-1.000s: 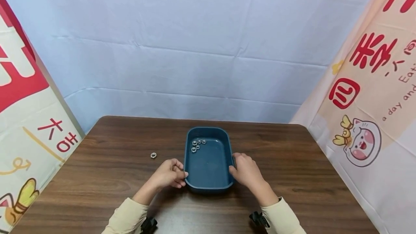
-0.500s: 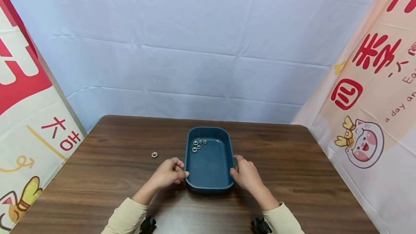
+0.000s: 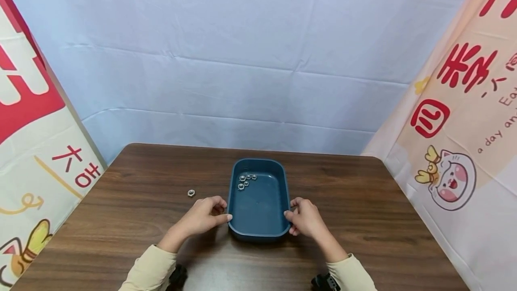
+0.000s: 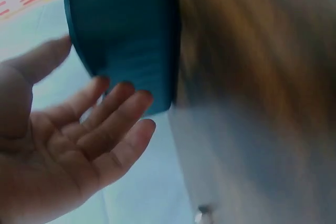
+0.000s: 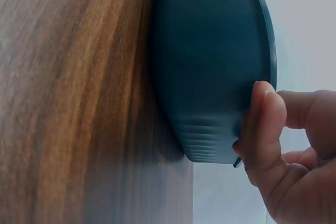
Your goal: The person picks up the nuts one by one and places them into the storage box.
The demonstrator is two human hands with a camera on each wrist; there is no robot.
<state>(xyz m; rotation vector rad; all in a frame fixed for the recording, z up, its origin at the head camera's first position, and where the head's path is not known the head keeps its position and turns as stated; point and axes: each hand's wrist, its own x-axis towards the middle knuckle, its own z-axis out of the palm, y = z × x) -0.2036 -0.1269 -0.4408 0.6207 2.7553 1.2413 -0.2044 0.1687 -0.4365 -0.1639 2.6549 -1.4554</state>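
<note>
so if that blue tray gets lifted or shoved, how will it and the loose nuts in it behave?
The blue tray looks like rigid moulded plastic, so it should stay stiff and probably light. The nuts lie loose at its far end; tilting would likely slide them. On the smooth wooden table it would probably glide, with left hand and right hand at its sides.

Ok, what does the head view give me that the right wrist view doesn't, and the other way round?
Only the head view shows inside the blue tray: a cluster of nuts in its far left corner, one loose nut on the table to its left, and the left hand at the tray's left rim. Only the right wrist view shows the ribbed outer wall of the tray up close, with the thumb pressed against it. Both show the right hand at the tray on the wooden table.
</note>
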